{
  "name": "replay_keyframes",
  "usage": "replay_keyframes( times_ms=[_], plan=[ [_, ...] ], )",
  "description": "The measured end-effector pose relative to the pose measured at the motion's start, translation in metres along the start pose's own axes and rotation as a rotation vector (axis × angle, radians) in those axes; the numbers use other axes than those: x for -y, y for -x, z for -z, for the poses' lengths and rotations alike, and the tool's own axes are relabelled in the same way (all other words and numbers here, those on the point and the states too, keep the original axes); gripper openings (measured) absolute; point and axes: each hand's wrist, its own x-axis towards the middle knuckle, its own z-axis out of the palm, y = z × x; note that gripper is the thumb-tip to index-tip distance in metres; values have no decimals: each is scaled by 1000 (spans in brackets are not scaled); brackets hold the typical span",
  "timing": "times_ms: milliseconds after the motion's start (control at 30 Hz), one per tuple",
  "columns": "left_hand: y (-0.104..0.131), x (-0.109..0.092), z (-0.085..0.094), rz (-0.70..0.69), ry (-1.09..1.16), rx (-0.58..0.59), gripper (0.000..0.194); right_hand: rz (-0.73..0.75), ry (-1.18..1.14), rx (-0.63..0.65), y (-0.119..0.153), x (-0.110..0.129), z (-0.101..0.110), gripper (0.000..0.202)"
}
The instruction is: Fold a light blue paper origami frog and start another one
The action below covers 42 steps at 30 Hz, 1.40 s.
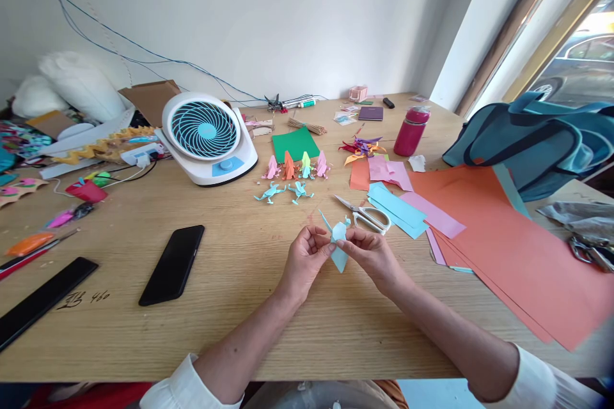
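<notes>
A light blue origami figure point(339, 259) with thin folded points is held up between my two hands, above the front middle of the table. My left hand point(307, 257) pinches its left edge between thumb and fingers. From the other side, my right hand point(371, 255) grips it the same way, thumb on the front. Just beyond my right hand lie scissors point(373, 220) with white handles. Past the hands stand two blue origami figures point(300, 192), and behind them a row of several pink, orange and green ones point(288, 166).
A white fan point(206, 134) stands at the back left, with a black phone point(171, 265) nearer. Green paper point(296, 144) lies behind the figures. To the right are blue strips point(397, 209), large orange sheets point(508, 249), a pink bottle point(411, 131) and a blue bag point(518, 140).
</notes>
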Motion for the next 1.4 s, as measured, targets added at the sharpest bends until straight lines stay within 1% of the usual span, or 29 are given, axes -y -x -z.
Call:
replay_keyframes(
  times_ms=[167, 267, 367, 433, 500, 633, 833, 967, 1200, 1400],
  plan=[
    [0, -4, -2, 37, 9, 69, 37, 18, 136, -32, -2, -8, 3, 34],
    [0, -6, -2, 43, 31, 95, 38, 95, 323, -56, 0, -8, 3, 27],
    [0, -6, -1, 15, 47, 63, 31, 196, 522, -94, 4, -4, 1, 23],
    [-1, -5, -1, 4, 38, 20, 28, 247, 569, -98, 6, 0, -1, 21],
    [-2, -3, 0, 12, 34, -13, 29, 270, 562, -89, 8, 2, -3, 19],
    [-3, -3, 1, 52, 54, -56, 31, 238, 507, -61, 8, 4, -3, 15],
    [-2, -5, 0, 26, 37, -58, 33, 210, 463, -46, 8, 3, -3, 15],
    [-2, -5, 0, 52, 30, -81, 32, 183, 388, -70, 8, 1, -4, 15],
    [-1, -5, -2, 98, 62, -25, 25, 185, 377, -103, 8, 0, -5, 23],
    [-1, -4, 0, 82, 19, -39, 24, 161, 348, -108, 7, -3, -4, 27]
  ],
)
